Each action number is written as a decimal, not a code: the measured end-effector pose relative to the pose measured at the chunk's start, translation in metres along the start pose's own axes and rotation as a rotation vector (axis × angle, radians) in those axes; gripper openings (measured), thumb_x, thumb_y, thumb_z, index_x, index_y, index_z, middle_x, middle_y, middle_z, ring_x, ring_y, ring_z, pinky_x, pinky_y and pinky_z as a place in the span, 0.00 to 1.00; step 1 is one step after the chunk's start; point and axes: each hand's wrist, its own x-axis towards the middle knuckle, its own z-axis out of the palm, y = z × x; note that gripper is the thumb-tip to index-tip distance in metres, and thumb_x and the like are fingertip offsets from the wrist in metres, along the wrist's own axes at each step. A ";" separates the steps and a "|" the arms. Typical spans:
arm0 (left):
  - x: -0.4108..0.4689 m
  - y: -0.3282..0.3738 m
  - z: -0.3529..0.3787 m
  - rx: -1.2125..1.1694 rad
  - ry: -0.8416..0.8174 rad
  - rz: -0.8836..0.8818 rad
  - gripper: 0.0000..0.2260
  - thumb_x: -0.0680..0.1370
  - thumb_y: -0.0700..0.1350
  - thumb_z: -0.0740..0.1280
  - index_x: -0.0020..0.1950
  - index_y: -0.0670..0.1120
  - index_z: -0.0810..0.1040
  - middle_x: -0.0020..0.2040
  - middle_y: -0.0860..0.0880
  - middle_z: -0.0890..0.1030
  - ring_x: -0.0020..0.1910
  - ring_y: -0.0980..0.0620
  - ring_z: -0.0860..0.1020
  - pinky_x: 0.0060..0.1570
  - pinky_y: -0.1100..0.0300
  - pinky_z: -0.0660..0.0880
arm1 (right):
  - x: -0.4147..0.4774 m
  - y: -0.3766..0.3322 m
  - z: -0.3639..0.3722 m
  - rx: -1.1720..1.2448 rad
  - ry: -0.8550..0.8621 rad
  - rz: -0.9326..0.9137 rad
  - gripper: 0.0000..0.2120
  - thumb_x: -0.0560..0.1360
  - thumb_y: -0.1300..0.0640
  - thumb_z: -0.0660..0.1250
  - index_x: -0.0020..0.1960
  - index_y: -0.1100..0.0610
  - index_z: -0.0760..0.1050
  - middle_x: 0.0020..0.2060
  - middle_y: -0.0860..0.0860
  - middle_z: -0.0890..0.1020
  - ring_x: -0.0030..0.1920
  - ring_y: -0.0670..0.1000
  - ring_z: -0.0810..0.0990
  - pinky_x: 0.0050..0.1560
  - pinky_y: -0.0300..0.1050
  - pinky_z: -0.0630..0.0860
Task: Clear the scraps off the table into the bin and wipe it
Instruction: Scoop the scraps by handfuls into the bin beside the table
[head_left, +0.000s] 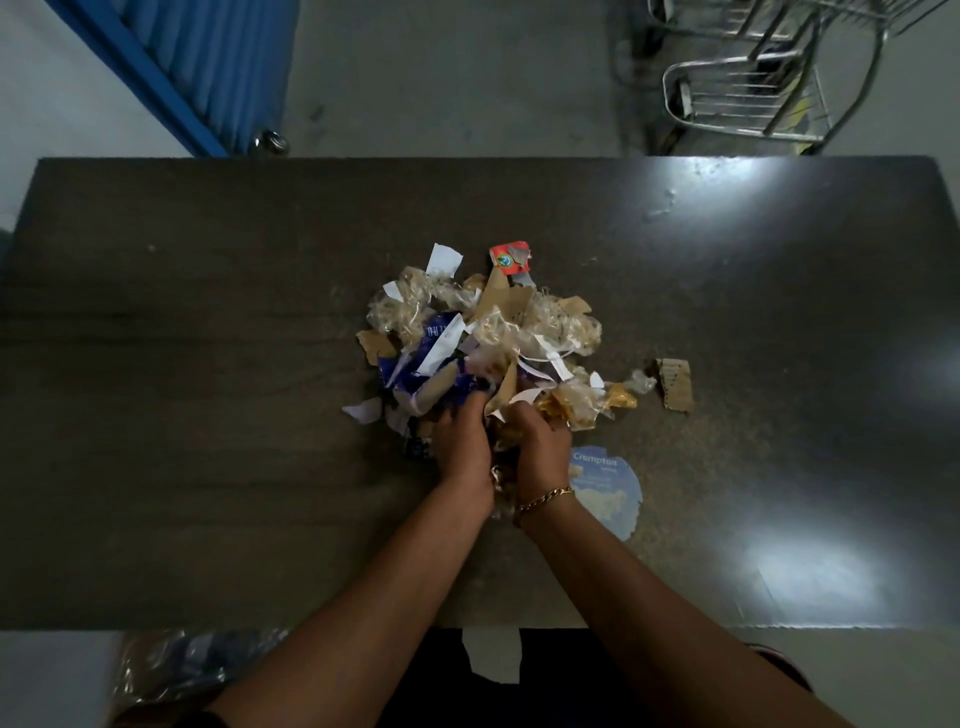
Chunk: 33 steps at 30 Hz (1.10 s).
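Observation:
A heap of scraps (483, 332) lies in the middle of the dark table (208, 338): torn white paper, brown cardboard bits, crinkled clear plastic and blue printed wrapper. My left hand (461, 436) and my right hand (540, 447) sit side by side at the heap's near edge, fingers curled into the scraps and gripping them. A red wrapper piece (510, 258) lies at the heap's far side. A cardboard strip (675, 383) lies apart to the right. A round blue printed piece (610, 488) lies beside my right wrist.
A clear plastic bag (171, 670) sits on the floor below the table's near left edge. Metal chair frames (748, 98) stand beyond the far right edge. A blue panel (197, 67) leans beyond the far left edge.

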 end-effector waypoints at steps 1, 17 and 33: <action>-0.002 0.001 0.001 0.014 0.000 0.045 0.21 0.78 0.50 0.70 0.72 0.52 0.77 0.62 0.48 0.82 0.59 0.46 0.82 0.60 0.42 0.80 | 0.001 -0.002 0.001 0.004 -0.001 -0.001 0.05 0.75 0.64 0.68 0.43 0.59 0.81 0.35 0.52 0.82 0.39 0.52 0.81 0.39 0.45 0.78; -0.008 -0.001 -0.003 0.142 -0.127 0.178 0.22 0.79 0.54 0.72 0.72 0.49 0.75 0.58 0.53 0.79 0.54 0.56 0.78 0.48 0.60 0.75 | 0.005 -0.005 0.009 -0.095 -0.044 0.106 0.16 0.75 0.47 0.65 0.47 0.57 0.85 0.45 0.57 0.87 0.52 0.60 0.85 0.60 0.63 0.79; -0.006 0.003 0.001 0.243 0.235 0.285 0.20 0.78 0.61 0.67 0.64 0.52 0.72 0.68 0.43 0.72 0.68 0.41 0.73 0.66 0.38 0.73 | -0.001 -0.006 -0.003 0.042 -0.155 0.026 0.14 0.74 0.53 0.74 0.58 0.56 0.82 0.50 0.53 0.88 0.55 0.56 0.86 0.59 0.56 0.81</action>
